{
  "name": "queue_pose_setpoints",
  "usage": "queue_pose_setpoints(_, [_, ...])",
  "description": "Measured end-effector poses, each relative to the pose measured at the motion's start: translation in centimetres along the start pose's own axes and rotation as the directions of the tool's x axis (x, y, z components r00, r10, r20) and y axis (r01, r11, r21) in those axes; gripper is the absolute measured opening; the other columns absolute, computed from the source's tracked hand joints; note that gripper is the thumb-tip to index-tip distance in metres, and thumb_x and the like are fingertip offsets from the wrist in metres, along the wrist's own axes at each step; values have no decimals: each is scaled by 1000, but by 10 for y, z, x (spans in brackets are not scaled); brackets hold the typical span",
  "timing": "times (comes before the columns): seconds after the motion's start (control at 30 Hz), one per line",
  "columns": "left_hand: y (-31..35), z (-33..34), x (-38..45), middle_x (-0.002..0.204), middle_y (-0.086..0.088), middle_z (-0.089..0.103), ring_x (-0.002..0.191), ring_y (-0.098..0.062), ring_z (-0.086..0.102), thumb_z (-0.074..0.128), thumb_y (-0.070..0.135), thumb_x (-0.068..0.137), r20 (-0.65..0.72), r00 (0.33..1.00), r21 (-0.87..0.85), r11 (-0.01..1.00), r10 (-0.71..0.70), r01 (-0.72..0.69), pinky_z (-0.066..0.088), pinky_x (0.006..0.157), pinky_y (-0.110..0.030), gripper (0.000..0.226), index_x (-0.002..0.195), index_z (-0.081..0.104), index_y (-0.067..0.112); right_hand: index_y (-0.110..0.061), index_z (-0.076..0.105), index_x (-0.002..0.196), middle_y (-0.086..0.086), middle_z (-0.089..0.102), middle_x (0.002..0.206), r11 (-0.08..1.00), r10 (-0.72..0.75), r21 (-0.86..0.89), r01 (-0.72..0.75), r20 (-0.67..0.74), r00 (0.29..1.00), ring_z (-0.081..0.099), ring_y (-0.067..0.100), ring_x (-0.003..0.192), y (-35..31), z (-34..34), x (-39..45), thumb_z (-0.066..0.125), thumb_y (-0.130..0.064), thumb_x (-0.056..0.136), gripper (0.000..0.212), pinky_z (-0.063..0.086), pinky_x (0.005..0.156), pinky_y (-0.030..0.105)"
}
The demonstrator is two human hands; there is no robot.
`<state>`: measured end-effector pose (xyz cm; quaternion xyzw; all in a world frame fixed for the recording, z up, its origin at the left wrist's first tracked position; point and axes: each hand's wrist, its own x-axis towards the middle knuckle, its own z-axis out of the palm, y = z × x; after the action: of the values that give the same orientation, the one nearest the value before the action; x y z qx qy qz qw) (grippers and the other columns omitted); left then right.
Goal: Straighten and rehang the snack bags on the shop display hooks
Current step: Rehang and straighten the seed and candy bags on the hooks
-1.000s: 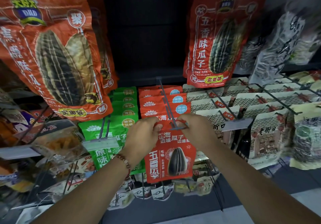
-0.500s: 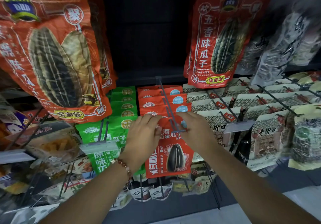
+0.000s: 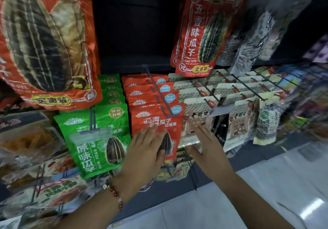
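Red snack bag hangs hooked (flat left hand touching it)

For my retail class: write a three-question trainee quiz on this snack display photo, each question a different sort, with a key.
1. True or false: the left hand lies flat, fingers straight, on the front red seed bag.
2. Which colour are the bags hanging directly left of the red row? A blue, B green, C white.
3. Fill in: the right hand is open and holds ____.

Key: 1 true; 2 B, the green seed bags; 3 nothing.
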<state>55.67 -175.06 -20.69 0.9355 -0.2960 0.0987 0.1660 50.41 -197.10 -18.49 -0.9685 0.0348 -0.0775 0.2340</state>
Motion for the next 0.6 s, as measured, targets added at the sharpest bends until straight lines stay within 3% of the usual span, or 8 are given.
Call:
queue_pose_setpoints(0.1, [10,11,0,158,-9,31,144,-33,32,49,42,96,70,997,-10,1000,27,-26,24,116,-47,63,152,30,22,-26,27,153,-9,19,160,997,82,-8,-82,5,997,8,12,150,7,2,-17,57,-29,96,64,22,120,43])
queue_pose_setpoints(0.27, [36,27,2,165,-8,-3,152,-32,-1,42,44,101,158,987,-35,999,39,-34,0,120,-43,69,158,8,26,-26,29,153,-6,20,161,992,128,-4,-128,47,991,10,15,150,40,-2,-33,58,-29,96,64,19,121,39])
queue_pose_setpoints(0.43, [68,45,20,164,-13,11,150,-35,12,47,46,96,183,981,66,996,-66,55,3,117,-43,70,157,19,23,-26,31,152,-6,21,160,993,81,79,-88,89,993,12,18,150,99,-15,-21,59,-28,95,63,20,120,40])
queue_pose_setpoints(0.6, [116,65,55,165,-4,-7,152,-25,-6,37,46,101,170,969,75,983,-176,166,-8,117,-37,68,156,-2,34,-32,27,152,-17,19,155,985,46,158,-67,136,990,7,12,150,169,-39,-14,56,-32,97,63,18,119,34])
